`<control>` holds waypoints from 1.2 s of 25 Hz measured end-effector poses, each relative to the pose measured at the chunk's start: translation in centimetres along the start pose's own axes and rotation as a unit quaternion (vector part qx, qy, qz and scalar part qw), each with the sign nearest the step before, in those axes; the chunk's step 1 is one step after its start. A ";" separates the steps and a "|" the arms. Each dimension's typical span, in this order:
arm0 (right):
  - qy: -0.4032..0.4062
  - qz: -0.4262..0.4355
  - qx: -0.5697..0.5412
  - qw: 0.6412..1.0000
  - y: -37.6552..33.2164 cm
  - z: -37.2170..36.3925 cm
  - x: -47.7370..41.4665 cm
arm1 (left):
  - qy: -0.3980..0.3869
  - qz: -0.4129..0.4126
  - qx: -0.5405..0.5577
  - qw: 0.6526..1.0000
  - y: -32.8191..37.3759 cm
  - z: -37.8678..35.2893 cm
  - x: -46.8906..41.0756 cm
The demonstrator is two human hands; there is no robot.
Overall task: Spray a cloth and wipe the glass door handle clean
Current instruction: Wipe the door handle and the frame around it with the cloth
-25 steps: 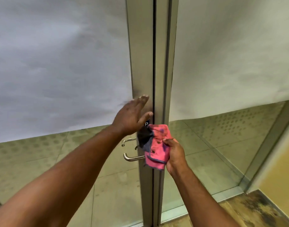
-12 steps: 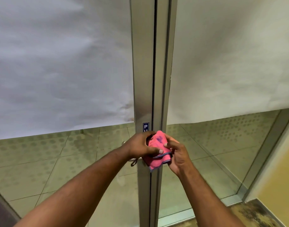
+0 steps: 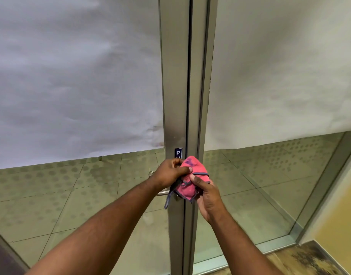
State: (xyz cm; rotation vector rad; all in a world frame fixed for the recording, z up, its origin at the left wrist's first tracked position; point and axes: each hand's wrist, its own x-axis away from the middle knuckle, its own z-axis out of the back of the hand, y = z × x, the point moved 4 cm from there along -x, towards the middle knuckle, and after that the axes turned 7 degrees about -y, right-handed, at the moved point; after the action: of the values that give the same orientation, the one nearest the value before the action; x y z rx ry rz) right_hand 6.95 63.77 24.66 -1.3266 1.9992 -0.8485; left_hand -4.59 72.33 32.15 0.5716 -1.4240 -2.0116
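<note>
in front of the metal door frame (image 3: 175, 96), both hands hold a bunched pink cloth (image 3: 190, 180). left hand (image 3: 168, 174) fingers pinch its top edge, right hand (image 3: 207, 196) fingers pinch its lower right. door handle (image 3: 161, 193) pokes out just left, mostly hidden behind the left wrist.

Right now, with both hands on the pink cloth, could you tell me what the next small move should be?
Probably lower the cloth onto the handle and wipe: both the left hand and right hand bunch it at the door frame, just above the lever.
</note>
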 end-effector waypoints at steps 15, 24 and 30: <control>0.200 0.165 0.372 0.891 -1.3 -0.6 -5.1 | 0.151 -0.315 -0.692 0.632 7.8 11.0 -7.8; 0.110 0.365 0.572 0.726 -1.0 -2.9 -11.4 | 0.206 -0.352 -0.747 0.526 6.8 12.2 -11.0; 0.068 0.312 0.577 0.752 4.5 1.7 -10.8 | 0.205 -0.351 -0.741 0.534 7.1 12.2 -10.8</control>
State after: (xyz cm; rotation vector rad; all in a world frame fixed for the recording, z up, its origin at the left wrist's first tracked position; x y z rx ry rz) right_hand 9.31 74.89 21.48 0.1193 1.3119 -1.4512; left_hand -3.08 86.38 42.95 0.6726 1.1754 -2.4643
